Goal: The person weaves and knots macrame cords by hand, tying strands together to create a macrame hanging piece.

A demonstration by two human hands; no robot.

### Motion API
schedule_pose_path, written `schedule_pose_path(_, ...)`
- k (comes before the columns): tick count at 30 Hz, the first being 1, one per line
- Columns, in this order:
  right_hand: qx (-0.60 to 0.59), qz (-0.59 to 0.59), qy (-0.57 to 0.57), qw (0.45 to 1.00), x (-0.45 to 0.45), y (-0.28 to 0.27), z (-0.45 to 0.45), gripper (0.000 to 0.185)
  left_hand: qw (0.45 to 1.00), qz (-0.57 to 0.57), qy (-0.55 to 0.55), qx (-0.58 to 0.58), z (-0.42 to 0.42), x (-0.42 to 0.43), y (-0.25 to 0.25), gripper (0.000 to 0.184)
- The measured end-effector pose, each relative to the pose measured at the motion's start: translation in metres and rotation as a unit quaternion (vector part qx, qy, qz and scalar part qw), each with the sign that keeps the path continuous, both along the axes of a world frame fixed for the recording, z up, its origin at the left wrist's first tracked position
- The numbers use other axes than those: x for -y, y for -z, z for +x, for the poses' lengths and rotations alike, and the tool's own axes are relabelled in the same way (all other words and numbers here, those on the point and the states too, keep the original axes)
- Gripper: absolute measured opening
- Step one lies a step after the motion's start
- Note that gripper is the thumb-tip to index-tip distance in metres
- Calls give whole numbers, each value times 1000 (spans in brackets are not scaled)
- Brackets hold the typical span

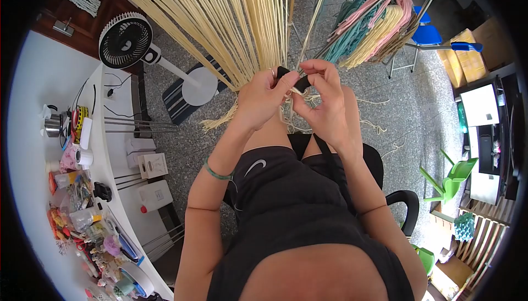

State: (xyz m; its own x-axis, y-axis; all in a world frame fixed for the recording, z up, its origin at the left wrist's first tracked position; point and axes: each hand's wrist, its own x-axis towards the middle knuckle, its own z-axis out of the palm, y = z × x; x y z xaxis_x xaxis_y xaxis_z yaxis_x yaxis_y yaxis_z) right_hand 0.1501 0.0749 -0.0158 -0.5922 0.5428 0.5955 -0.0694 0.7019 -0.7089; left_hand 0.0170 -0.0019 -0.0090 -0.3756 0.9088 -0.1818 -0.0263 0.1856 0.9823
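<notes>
Long cream cords [220, 20] hang in a wide fan and gather in front of my knees. My left hand [259, 100], with a ring on one finger and a green band on the wrist, is closed on cream cord at the lower end of the fan. Close beside it, my right hand [324, 103] has its fingers bent, with thumb and fingertips at a thin strand of the same cord. Something black [302, 84] shows at the fingers of both hands; I cannot tell whether it is a finger wrap. Loose cord ends [220, 120] dangle below.
A white-and-black fan [126, 40] stands at the left, near a long white shelf [102, 152] crowded with craft items. Pink, teal and cream cord bundles [379, 26] hang at upper right. A blue chair [426, 34] and a green chair [459, 179] stand on the right.
</notes>
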Motion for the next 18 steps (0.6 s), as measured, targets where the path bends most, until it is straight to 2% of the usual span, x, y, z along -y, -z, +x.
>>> schedule_pose_path(2, 0, 2, 9, 1000, 2, -3, -1, 26, 995, 56, -15, 78, 3, -2, 2, 30)
schedule_pose_path(4, -1, 4, 17, 1000, 2, -3, -2, 26, 994, 66, -36, 83, 7, -3, -4, 30)
schedule_pose_path(6, 12, -67, -20, 997, 1, -1, -3, 24, 991, 76, -59, 90, 9, -3, -7, 29)
schedule_pose_path(11, -9, -128, 4, 992, 5, -3, -3, 19, 977, 61, -45, 198, 7, 1, -8, 28)
schedule_pose_path(15, -27, -141, 44, 989, 9, 3, -4, 15, 978, 76, -68, 183, 13, 0, -10, 28)
schedule_pose_path(18, -33, -175, 39, 983, 10, 8, -5, 15, 985, 65, -96, 130, 17, 0, -13, 28)
